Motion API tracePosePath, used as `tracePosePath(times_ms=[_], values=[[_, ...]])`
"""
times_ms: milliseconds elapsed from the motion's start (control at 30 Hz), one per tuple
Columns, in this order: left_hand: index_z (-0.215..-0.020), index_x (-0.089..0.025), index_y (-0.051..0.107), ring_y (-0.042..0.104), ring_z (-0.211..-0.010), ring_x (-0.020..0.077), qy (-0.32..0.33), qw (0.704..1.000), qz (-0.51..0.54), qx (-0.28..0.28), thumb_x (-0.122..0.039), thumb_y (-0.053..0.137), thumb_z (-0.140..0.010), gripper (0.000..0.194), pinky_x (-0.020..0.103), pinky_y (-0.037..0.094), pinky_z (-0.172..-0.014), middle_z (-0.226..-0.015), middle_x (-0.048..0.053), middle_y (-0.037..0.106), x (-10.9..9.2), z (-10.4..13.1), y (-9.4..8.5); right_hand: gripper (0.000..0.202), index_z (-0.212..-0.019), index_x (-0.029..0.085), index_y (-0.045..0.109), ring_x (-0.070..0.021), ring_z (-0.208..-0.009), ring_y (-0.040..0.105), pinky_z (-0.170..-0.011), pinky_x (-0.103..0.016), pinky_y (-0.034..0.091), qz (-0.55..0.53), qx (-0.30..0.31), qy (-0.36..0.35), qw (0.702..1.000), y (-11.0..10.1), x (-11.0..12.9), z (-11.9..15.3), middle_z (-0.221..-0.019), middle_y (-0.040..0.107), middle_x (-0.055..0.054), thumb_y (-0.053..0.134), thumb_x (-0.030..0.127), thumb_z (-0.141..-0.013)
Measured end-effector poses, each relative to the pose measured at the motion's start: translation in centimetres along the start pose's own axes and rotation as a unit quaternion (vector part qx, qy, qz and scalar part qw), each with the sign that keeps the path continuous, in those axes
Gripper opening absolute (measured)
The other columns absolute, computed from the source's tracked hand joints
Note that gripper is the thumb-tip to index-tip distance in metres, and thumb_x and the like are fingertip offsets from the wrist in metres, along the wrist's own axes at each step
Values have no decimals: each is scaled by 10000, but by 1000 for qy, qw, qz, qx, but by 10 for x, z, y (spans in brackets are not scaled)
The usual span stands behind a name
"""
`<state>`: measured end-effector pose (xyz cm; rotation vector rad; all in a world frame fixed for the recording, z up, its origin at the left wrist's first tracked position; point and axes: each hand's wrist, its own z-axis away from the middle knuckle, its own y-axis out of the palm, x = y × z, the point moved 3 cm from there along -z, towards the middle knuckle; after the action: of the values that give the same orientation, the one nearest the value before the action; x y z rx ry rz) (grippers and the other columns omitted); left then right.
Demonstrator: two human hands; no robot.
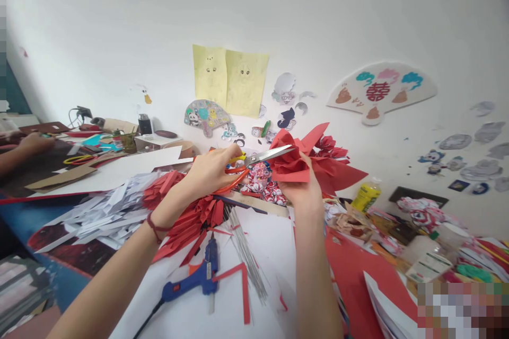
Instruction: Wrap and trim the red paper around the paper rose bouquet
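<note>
My left hand [212, 169] is closed round the orange and yellow handles of a pair of scissors [264, 157]. Their metal blades point right and lie over a red paper flower [288, 161]. From below and the right, my right hand [304, 185] grips this flower, its thumb against the petals. More red paper petals [338, 172] spread out behind that hand. Beneath the hands, a blue glue gun [194, 278] rests on white paper [274, 238], beside a bundle of thin metal wires [247, 254] and a bent red paper strip [245, 296].
Piles of white paper strips [107, 212] and red strips [186, 228] lie left. A yellow bottle [366, 196], red paper [353, 275] and clutter are at right. Another person's hand [37, 144] shows far left. The wall [278, 5] stands behind.
</note>
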<state>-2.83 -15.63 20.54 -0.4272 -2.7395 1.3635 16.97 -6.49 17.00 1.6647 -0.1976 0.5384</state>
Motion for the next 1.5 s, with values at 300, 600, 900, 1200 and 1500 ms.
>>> tracePosePath(times_ms=[300,600,900,1200,1500], values=[[-1077,-223,479,624,-888,260,2,1000,-3,3,-539,547,-848,396,314,420,-665,-1039,80,684,-8,3,-5,62,-890,236,630,-123,-736,699,-692,-258,588,8,-12,-25,1000,8,-5,5,-785,736,51,605,285,-862],[-1090,-218,476,610,-995,289,0,1000,7,-7,-551,561,-839,425,346,449,-728,-1086,99,666,-6,4,-4,103,-939,232,634,-128,-778,712,-713,-268,596,7,-9,-9,1000,8,-3,7,-839,752,33,624,287,-852],[-1069,-225,452,630,-961,260,12,998,54,-30,-553,605,-808,446,331,439,-710,-1095,77,664,-5,0,12,87,-931,250,622,-114,-708,699,-634,-236,590,-9,-23,7,1000,7,-7,7,-772,729,68,632,282,-851],[-1055,-230,466,634,-925,237,1,997,69,-42,-495,615,-816,387,308,428,-694,-1057,59,674,-5,-1,12,99,-959,241,628,-110,-707,706,-623,-224,590,-5,-28,6,1000,16,-9,14,-798,740,61,623,250,-860],[-1026,-231,481,636,-893,219,-1,995,76,-56,-437,575,-855,283,286,409,-692,-1022,30,685,-8,-1,9,74,-932,246,634,-113,-684,707,-612,-228,586,19,-27,19,999,20,-12,17,-787,743,55,593,234,-872]])
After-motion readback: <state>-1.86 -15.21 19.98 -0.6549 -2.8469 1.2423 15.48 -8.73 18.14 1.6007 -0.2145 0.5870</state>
